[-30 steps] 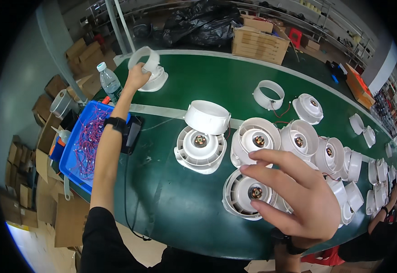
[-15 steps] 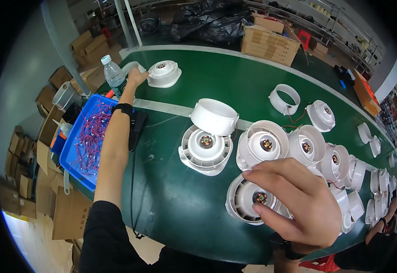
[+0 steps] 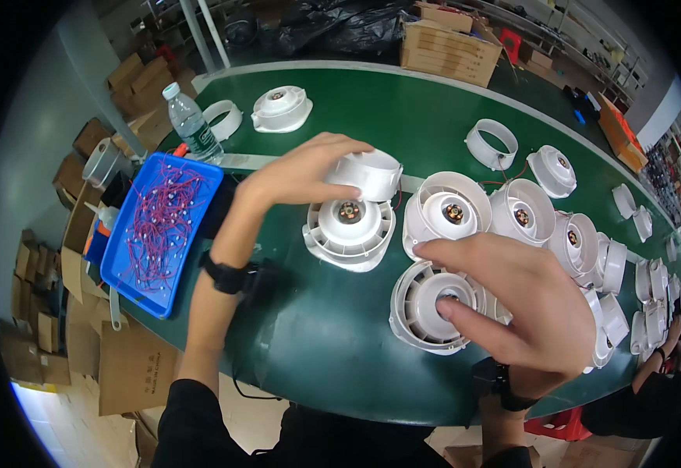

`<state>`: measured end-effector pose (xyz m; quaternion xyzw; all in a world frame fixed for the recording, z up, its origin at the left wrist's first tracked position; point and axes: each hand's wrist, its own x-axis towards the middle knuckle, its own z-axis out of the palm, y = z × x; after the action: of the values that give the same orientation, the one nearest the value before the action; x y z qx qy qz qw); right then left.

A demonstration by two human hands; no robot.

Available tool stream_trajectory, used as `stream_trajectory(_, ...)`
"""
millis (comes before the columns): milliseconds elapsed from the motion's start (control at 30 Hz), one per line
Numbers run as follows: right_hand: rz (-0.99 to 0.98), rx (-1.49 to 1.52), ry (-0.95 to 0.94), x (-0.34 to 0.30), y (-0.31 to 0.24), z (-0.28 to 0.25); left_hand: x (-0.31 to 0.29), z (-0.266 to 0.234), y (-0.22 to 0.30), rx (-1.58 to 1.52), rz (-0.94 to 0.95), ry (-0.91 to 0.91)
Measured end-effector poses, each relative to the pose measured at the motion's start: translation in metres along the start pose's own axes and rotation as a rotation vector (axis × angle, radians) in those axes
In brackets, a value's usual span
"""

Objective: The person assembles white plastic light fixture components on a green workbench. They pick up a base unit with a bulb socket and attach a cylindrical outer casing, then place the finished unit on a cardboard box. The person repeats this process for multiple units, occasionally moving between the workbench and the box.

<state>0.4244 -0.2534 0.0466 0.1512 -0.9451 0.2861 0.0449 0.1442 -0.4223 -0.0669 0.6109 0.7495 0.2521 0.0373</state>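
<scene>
My left hand [image 3: 309, 173] reaches forward, thumb and fingers closed round the left side of a white plastic ring [image 3: 373, 175]. This ring leans tilted on a round white fan housing [image 3: 350, 248] with vanes and a copper-coloured hub. My right hand [image 3: 523, 304] curls over a similar housing [image 3: 422, 312] nearer to me. Its thumb lies at the hub and its forefinger reaches over the rim; the palm hides the right part. Just beyond stands a housing with a ring on it [image 3: 447, 204]. At the far left are a loose white ring [image 3: 231, 125] and another housing [image 3: 281, 111].
A blue tray [image 3: 113, 273] of red wires sits at the table's left edge, a water bottle [image 3: 191, 121] behind it. More housings [image 3: 522, 210] and rings [image 3: 492, 144] line the right side. A co-worker's arm [image 3: 668, 343] shows at the far right. Cardboard boxes [image 3: 134, 366] lie left.
My left hand has left the white ring beside the bottle and come back to the ring on the middle housing. My right hand stays over the near housing. The whole view has tilted slightly downward.
</scene>
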Motion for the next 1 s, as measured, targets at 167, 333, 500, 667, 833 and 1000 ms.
stream_trajectory(167, 0.019, -0.010, 0.007, 0.001, -0.001, 0.005, -0.001, -0.015, 0.029, -0.180, -0.112, 0.229)
stream_trajectory(333, -0.079, -0.058, 0.183, 0.004, 0.006, 0.007, -0.014, -0.038, 0.056, -0.154, -0.091, 0.494)
stream_trajectory(500, -0.124, -0.096, 0.348, 0.022, 0.013, 0.027, -0.022, -0.044, 0.070, 0.053, 0.001, 0.451)
stream_trajectory(667, -0.135, -0.059, 0.328, 0.039, 0.016, 0.051, -0.040, -0.055, 0.097, -0.004, 0.104, 0.410)
stream_trajectory(833, -0.181, -0.114, 0.313, 0.060, 0.012, 0.074, -0.052, -0.071, 0.096, -0.163, 0.324, 0.445)
stream_trajectory(1000, -0.091, 0.017, 0.189, 0.063, -0.005, 0.085, -0.058, -0.073, 0.105, -0.192, 0.475, 0.501)
